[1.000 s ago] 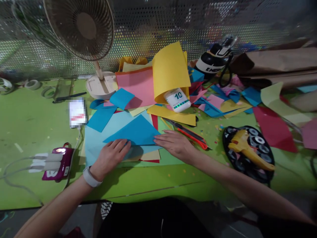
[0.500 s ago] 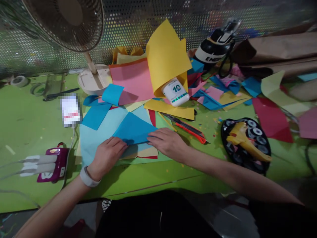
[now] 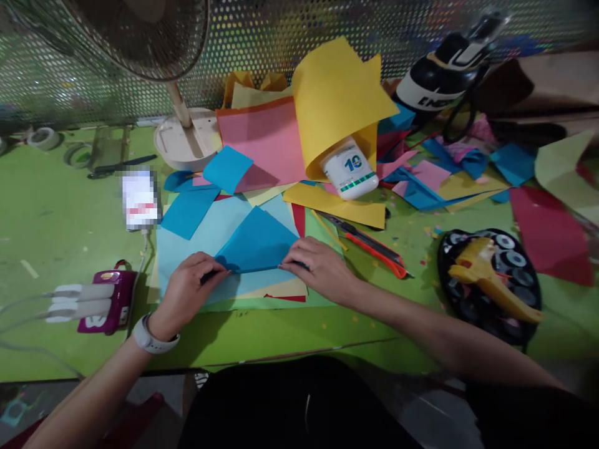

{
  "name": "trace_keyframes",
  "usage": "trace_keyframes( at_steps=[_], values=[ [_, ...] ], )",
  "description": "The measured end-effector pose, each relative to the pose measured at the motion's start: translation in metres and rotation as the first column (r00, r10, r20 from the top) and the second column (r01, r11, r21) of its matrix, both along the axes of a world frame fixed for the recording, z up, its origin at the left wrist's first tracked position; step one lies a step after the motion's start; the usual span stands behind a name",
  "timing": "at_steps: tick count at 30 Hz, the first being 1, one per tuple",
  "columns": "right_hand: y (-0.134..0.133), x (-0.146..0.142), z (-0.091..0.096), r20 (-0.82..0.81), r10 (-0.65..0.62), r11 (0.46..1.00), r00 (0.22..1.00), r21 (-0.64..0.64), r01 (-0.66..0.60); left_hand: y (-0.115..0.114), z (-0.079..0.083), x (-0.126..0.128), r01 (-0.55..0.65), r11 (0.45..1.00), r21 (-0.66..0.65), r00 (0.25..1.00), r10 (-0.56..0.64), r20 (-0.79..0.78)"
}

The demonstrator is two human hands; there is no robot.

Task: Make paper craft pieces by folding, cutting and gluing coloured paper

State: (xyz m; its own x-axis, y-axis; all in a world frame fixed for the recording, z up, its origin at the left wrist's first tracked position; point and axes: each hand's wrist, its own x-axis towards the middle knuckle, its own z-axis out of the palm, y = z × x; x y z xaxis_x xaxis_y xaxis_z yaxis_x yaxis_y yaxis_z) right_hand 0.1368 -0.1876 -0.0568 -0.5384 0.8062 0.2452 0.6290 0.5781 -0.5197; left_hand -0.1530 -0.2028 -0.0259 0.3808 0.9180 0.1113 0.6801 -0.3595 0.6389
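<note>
A folded blue paper triangle (image 3: 258,244) lies on a light blue sheet (image 3: 201,237) on the green table. My left hand (image 3: 187,290) pinches the triangle's left corner, fingers closed on it. My right hand (image 3: 316,267) grips the right corner, fingers curled over the edge. A white band circles my left wrist. The triangle's lower edge runs between both hands.
An orange utility knife (image 3: 374,244) lies right of my right hand. A white bottle (image 3: 350,169) sits under curled yellow paper (image 3: 334,100). A fan base (image 3: 185,138), a phone (image 3: 139,199), a purple power strip (image 3: 105,299) and a black tape tray (image 3: 491,280) surround the paper pile.
The blue triangle has been folded smaller, and both hands have drawn closer together and closed onto its corners. The view shifted slightly.
</note>
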Motion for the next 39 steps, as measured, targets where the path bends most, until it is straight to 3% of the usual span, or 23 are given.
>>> trace_keyframes(
  at_steps=[11,14,16,18,20,21,22,24,26,28,32,39],
  values=[
    [-0.001,0.001,0.000,-0.010,-0.003,1.000,1.000,-0.026,0.003,-0.017,0.007,-0.036,-0.186,0.981,0.060,0.976,0.191,-0.103],
    [0.000,0.001,0.000,-0.013,0.003,1.000,1.000,-0.027,-0.004,-0.021,0.012,-0.044,-0.174,0.980,0.099,0.949,0.193,-0.249],
    [0.000,0.001,-0.001,-0.016,-0.001,1.000,1.000,-0.029,0.000,-0.023,0.018,-0.049,-0.146,0.982,0.123,0.892,0.184,-0.412],
    [0.001,0.001,0.000,-0.022,-0.008,0.999,1.000,-0.037,0.007,-0.026,0.028,-0.051,-0.139,0.975,0.176,0.816,0.213,-0.537],
    [0.001,0.001,0.000,-0.029,-0.009,0.999,1.000,-0.044,0.008,-0.029,0.037,-0.044,-0.172,0.939,0.297,0.765,0.317,-0.560],
    [0.001,0.001,0.001,-0.032,-0.006,0.999,0.999,-0.045,0.005,-0.029,0.040,-0.037,-0.209,0.900,0.382,0.762,0.394,-0.514],
    [0.002,0.001,0.001,-0.035,-0.003,0.999,0.999,-0.049,0.002,-0.028,0.041,-0.028,-0.199,0.889,0.411,0.799,0.391,-0.457],
    [0.002,0.001,0.001,-0.042,-0.004,0.998,0.999,-0.057,0.001,-0.022,0.038,-0.007,-0.044,0.949,0.314,0.913,0.165,-0.373],
    [0.002,0.001,0.001,-0.047,-0.015,0.997,0.999,-0.074,0.012,-0.012,0.028,0.013,0.085,0.976,0.202,0.949,-0.017,-0.315],
    [0.003,0.000,0.001,-0.048,-0.030,0.995,0.998,-0.095,0.025,0.000,0.016,0.025,0.142,0.984,0.110,0.958,-0.108,-0.265],
    [0.004,-0.001,0.003,-0.036,-0.052,0.989,0.998,-0.140,0.046,0.016,0.002,0.030,0.105,0.994,-0.011,0.977,-0.105,-0.184],
    [0.009,-0.002,0.013,0.048,-0.096,0.952,0.994,-0.286,0.106,0.020,0.004,0.023,0.042,0.992,-0.123,0.986,-0.061,-0.158]
  ],
)
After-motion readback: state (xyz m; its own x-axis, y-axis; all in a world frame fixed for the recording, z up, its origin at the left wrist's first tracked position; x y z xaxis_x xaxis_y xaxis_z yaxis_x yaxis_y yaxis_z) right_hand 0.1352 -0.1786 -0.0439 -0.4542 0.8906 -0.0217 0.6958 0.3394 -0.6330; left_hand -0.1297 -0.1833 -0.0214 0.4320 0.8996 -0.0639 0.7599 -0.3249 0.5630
